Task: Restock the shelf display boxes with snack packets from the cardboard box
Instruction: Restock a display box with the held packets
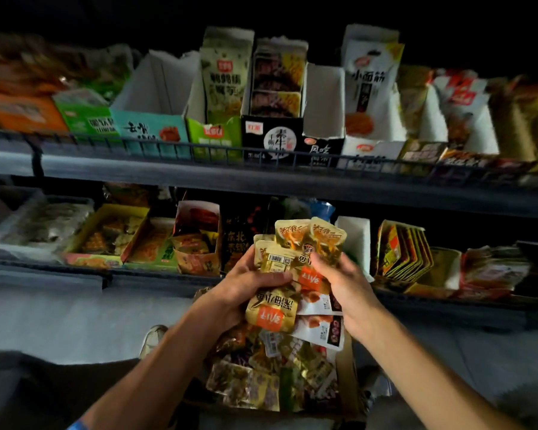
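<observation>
Left hand (246, 282): fingers gripping the gold snack packets (295, 259).
Right hand (343, 283): fingers pinching the same bundle from 3 o'clock.
Cardboard box (350, 383): lying at 6 o'clock, below the bundle.
Shelf display boxes (196, 240): standing at 12 o'clock.

Place: a shop aisle, dimly lit.
Shelving: two dark metal shelves (261, 178) with wire front rails are seen.
Stock: rows of open display boxes (151, 131) are filled with printed snack packets (401, 256), lined up for sale.
</observation>
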Motion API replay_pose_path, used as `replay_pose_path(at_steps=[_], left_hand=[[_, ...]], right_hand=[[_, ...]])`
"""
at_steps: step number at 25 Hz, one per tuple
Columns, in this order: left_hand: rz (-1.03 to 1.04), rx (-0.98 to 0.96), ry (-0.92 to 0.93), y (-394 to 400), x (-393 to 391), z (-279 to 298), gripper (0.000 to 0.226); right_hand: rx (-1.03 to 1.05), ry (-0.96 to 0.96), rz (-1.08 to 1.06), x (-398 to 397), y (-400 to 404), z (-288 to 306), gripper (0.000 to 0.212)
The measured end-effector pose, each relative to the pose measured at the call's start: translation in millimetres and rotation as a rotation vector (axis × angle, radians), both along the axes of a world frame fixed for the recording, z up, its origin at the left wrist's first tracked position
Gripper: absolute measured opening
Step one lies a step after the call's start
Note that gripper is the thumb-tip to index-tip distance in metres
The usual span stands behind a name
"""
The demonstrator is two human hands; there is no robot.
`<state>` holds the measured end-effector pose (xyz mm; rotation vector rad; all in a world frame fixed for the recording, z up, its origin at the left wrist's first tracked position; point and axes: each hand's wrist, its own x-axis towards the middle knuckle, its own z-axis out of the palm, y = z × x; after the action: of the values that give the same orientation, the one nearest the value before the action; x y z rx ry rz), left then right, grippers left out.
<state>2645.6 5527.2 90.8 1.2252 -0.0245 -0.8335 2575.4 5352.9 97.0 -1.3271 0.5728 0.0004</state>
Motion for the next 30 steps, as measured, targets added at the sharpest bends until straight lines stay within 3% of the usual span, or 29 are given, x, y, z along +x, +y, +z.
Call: replay_pose_path(at_steps=[3,5,7,10,12,13,17,22,24,27,30], left_hand=[[0.07,0.03,-0.135,-3,1,23,0.054],[0.14,-0.021,-0.059,-8,3,35,0.052],[0.125,-0.11,0.045,-13,1,42,0.051],[0.056,-0.159,0.101,-24,-4,46,0.053],[0.043,-0.14,0.046,-33,-5,48,0.056],[0.059,-0.117,-0.001,-38,-5,51,0.059],[0.101,-0.096,-0.16,-64,-2,82,0.058],[0.073,-0.157,-0.292,-126,6,134,0.05],[0.064,-0.183,-0.301,-152,10,148,0.051],[0.034,-0.189,-0.319,-194,17,163,0.058],[-0.001,-0.181,-0.335,-229,22,170,0.058]], right_hand=[[-0.004,-0.029,0.009,2,-11,24,0.03],[0.154,-0.069,-0.033,5,-12,41,0.026],[0.185,-0.108,-0.087,6,-9,46,0.024],[-0.025,-0.166,-0.162,5,-8,40,0.035],[-0.161,-0.17,-0.14,0,-9,45,0.059],[-0.192,-0.187,-0.153,-1,-13,50,0.059],[-0.244,-0.332,-0.386,-5,-60,90,0.017],[-0.344,-0.251,-0.259,-29,-155,158,0.027],[-0.532,-0.215,-0.228,-42,-194,184,0.027],[-0.818,-0.215,-0.395,-55,-259,215,0.022],[-0.869,-0.24,-0.504,-56,-317,239,0.015]])
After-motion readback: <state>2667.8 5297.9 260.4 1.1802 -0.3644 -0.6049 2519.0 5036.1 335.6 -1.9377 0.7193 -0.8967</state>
